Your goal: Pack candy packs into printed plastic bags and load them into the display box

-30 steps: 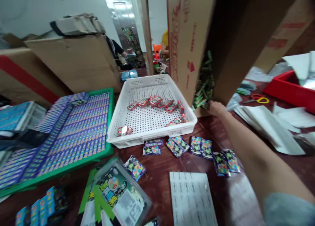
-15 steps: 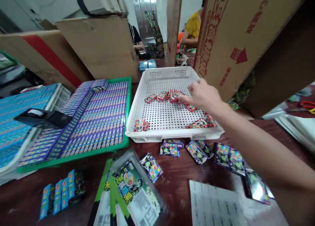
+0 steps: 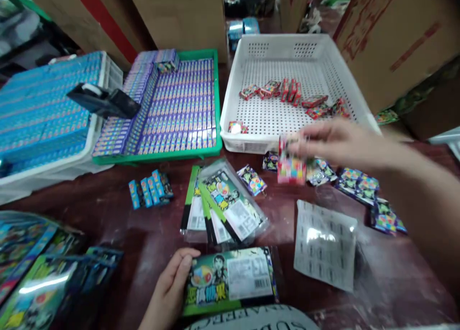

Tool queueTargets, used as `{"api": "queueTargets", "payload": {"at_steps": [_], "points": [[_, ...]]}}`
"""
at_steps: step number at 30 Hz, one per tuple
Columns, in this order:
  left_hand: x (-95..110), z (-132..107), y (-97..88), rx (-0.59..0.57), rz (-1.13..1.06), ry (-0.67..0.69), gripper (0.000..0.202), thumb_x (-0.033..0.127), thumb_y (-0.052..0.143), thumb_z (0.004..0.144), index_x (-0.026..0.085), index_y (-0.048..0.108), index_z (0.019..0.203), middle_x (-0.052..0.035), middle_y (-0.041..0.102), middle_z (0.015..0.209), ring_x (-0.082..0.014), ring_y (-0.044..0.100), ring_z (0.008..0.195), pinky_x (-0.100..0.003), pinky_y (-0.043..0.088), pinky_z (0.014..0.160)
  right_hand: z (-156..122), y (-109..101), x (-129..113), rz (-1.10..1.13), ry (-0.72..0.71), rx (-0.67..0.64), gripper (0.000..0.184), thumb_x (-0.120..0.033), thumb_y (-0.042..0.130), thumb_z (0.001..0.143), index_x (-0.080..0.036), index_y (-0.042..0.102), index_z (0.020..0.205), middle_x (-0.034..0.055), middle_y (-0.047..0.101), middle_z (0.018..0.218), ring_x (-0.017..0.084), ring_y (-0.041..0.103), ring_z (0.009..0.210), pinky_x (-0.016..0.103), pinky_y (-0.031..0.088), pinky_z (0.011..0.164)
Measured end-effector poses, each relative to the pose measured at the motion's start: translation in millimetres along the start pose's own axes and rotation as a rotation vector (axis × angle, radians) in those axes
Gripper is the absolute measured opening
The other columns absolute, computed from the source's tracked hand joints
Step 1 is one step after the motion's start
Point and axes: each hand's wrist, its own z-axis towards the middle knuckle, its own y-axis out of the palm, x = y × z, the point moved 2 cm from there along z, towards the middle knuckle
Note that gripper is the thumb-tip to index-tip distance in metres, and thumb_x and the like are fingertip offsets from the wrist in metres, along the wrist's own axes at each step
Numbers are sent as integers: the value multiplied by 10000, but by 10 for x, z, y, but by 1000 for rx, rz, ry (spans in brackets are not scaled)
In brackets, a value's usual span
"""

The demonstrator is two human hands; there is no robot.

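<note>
My left hand (image 3: 174, 279) grips the left end of a green candy bag (image 3: 212, 284) with a white barcode label, close to my body. Above the table, in front of the white basket (image 3: 258, 147), my right hand (image 3: 336, 140) pinches a red candy packet (image 3: 292, 170), blurred by motion. Several more red packets (image 3: 293, 90) lie in that basket. Purple-and-black packets (image 3: 252, 180) are spread on the table below it. Just beyond my left hand, several green candy bags (image 3: 233, 200) in clear plastic overlap one another.
A green tray (image 3: 218, 114) is filled with rows of purple packets. Left of it stands a crate of blue packets (image 3: 46, 109), with a black tape dispenser (image 3: 104, 100) resting across. Small blue packets (image 3: 153, 188), a label sheet (image 3: 325, 246) and filled bags (image 3: 46, 282) lie nearer me. Cardboard boxes (image 3: 183, 18) stand behind.
My right hand has left the basket and come nearer, now with a red packet in it. My left hand has come into view with a green bag. The view has tilted down.
</note>
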Motion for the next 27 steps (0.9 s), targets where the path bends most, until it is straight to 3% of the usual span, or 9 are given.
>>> {"api": "queueTargets", "payload": {"at_steps": [2, 4, 7, 11, 13, 16, 18, 22, 27], "points": [[-99, -69, -70, 13, -79, -64, 465, 671, 668, 802, 234, 690, 961, -10, 670, 769, -190, 608, 651, -260, 515, 566, -533, 489, -57, 168, -36, -355, 485, -644, 505, 948, -232, 753, 1014, 16, 730, 871, 217, 689, 794, 359, 591, 699], [-142, -171, -134, 45, -120, -79, 484, 673, 693, 780, 226, 677, 966, -1, 652, 750, -173, 582, 626, -238, 485, 538, -942, 886, -20, 126, -71, -385, 452, -649, 540, 929, -285, 739, 1110, 18, 736, 957, 229, 697, 822, 376, 613, 736], [-160, -346, -208, 90, -128, -70, 473, 654, 690, 798, 221, 665, 986, 9, 637, 770, -161, 572, 654, -220, 475, 558, -1291, 1193, 110, -19, -83, -328, 766, -714, 683, 789, -327, 571, 1439, 92, 679, 1150, 320, 682, 957, 488, 604, 837], [-193, -509, -267, 89, -87, -33, 475, 659, 675, 805, 215, 663, 974, 4, 635, 813, -166, 577, 699, -225, 489, 593, -1398, 1186, 199, -319, -148, -186, 1121, -739, 780, 654, -363, 310, 1599, 167, 374, 1593, 535, 445, 1326, 745, 427, 983], [-217, -560, -291, 109, -44, 18, 487, 669, 673, 800, 206, 674, 953, -5, 635, 836, -166, 566, 716, -223, 485, 600, -1377, 1168, 193, -384, -256, -182, 1137, -680, 784, 698, -333, 222, 1625, 136, 259, 1674, 522, 314, 1437, 745, 362, 1053], [-268, -635, -317, 129, -46, 40, 487, 671, 653, 818, 205, 674, 957, -6, 634, 839, -165, 563, 719, -222, 483, 600, -1359, 1191, 163, -363, -377, -272, 898, -495, 700, 850, -275, 271, 1607, 124, 458, 1565, 402, 408, 1403, 632, 368, 1113], [-313, -690, -333, 136, -66, 29, 493, 677, 652, 818, 209, 667, 973, 0, 628, 822, -160, 561, 702, -219, 481, 590, -1391, 1211, 126, -343, -379, -279, 834, -505, 690, 845, -245, 360, 1566, 132, 553, 1452, 376, 499, 1296, 588, 408, 1088], [-413, -778, -361, 158, -82, 13, 513, 690, 664, 802, 204, 662, 970, -2, 618, 812, -157, 550, 679, -219, 474, 569, -1527, 1261, -8, -367, -264, -219, 846, -742, 680, 746, -216, 564, 1398, 167, 615, 1285, 411, 566, 1161, 599, 468, 1002], [-509, -821, -356, 117, -85, 17, 449, 632, 637, 862, 209, 653, 1011, -14, 633, 872, -158, 567, 716, -227, 495, 623, -1579, 1264, -174, -495, 193, -133, 862, -892, 328, 830, -158, 670, 1125, 204, 692, 1023, 391, 695, 883, 533, 547, 737]]}}
